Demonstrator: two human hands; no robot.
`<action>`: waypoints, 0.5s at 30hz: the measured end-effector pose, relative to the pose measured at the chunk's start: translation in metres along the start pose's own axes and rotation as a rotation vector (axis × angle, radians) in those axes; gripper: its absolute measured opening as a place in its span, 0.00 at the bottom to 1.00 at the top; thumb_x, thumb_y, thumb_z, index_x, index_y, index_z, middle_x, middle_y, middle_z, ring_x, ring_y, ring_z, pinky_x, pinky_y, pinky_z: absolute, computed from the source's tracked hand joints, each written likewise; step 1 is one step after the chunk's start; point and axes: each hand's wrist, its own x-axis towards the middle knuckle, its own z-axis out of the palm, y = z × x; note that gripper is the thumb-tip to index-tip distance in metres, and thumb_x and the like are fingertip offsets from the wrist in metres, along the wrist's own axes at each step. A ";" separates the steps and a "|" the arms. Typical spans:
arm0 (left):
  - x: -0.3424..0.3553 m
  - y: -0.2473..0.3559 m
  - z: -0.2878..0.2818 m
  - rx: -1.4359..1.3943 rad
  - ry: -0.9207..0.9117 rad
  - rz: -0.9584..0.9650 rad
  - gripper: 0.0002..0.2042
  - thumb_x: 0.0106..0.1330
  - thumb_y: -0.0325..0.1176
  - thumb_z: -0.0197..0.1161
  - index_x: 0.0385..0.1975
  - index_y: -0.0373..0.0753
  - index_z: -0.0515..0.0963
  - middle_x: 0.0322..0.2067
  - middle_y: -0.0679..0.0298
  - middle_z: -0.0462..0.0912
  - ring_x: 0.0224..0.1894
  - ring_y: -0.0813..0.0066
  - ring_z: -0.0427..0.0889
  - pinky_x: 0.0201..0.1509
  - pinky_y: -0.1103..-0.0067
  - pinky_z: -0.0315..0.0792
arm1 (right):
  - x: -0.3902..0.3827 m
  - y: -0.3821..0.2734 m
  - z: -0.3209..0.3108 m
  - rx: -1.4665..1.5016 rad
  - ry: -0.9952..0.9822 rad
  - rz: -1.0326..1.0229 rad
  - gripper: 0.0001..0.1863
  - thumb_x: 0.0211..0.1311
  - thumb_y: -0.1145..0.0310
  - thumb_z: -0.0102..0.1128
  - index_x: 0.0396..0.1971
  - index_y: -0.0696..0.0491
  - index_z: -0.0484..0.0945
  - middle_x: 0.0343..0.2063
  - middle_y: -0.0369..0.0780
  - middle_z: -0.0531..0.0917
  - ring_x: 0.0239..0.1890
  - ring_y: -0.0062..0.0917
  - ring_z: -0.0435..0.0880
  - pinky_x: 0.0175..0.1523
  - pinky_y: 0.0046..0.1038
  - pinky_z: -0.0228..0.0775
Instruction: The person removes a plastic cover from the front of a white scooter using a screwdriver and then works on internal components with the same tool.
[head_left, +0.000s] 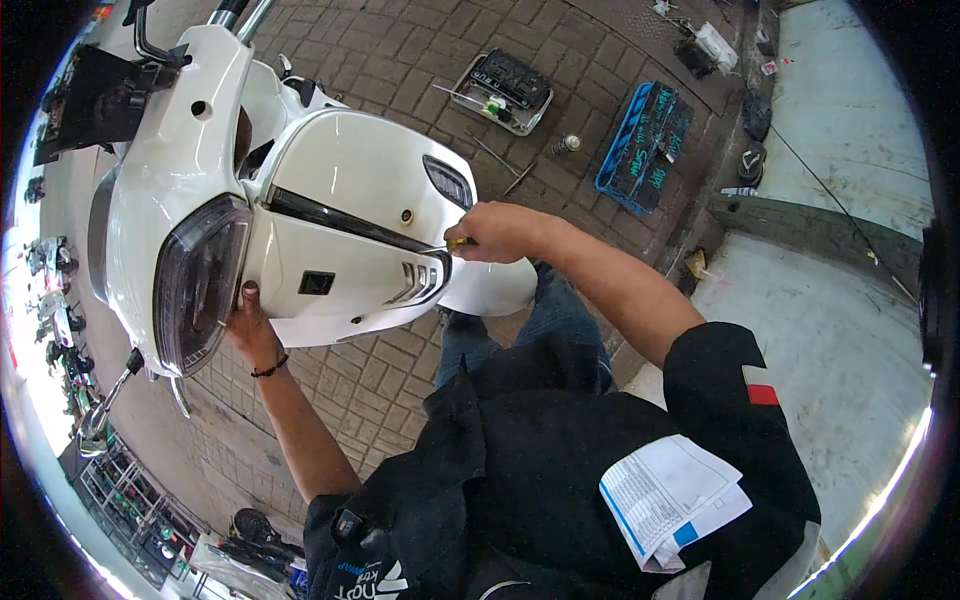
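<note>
The right hand pinches a screwdriver, pointing left from it at the scooter's trim; the left hand touches the headlight, its grip unclear.

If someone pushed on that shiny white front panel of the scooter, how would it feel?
The white front panel probably feels stiff, since its moulded curve shows no sagging. It would likely be slippery, as its surface looks smooth and glossy. That finish might also scratch if the yellow-handled tool in the right hand, close by, slipped.
</note>
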 end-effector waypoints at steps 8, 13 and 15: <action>0.003 -0.029 -0.007 -0.058 -0.033 0.039 0.39 0.57 0.58 0.66 0.56 0.26 0.68 0.56 0.51 0.73 0.54 0.58 0.72 0.60 0.67 0.65 | 0.008 0.015 -0.018 0.003 -0.060 -0.079 0.17 0.62 0.60 0.57 0.48 0.49 0.80 0.36 0.44 0.85 0.39 0.39 0.83 0.43 0.37 0.73; 0.005 -0.033 -0.005 -0.112 -0.029 -0.001 0.23 0.65 0.41 0.64 0.55 0.35 0.72 0.53 0.59 0.75 0.52 0.64 0.74 0.56 0.68 0.71 | 0.016 0.026 -0.030 0.032 0.011 -0.141 0.18 0.59 0.55 0.61 0.45 0.49 0.82 0.37 0.42 0.85 0.39 0.39 0.83 0.44 0.35 0.73; 0.002 -0.028 -0.003 -0.076 -0.002 0.035 0.23 0.66 0.41 0.63 0.55 0.34 0.72 0.53 0.59 0.75 0.52 0.64 0.74 0.56 0.68 0.71 | 0.022 0.027 -0.034 -0.018 -0.017 -0.111 0.21 0.55 0.51 0.64 0.44 0.48 0.83 0.37 0.42 0.85 0.39 0.39 0.83 0.44 0.36 0.74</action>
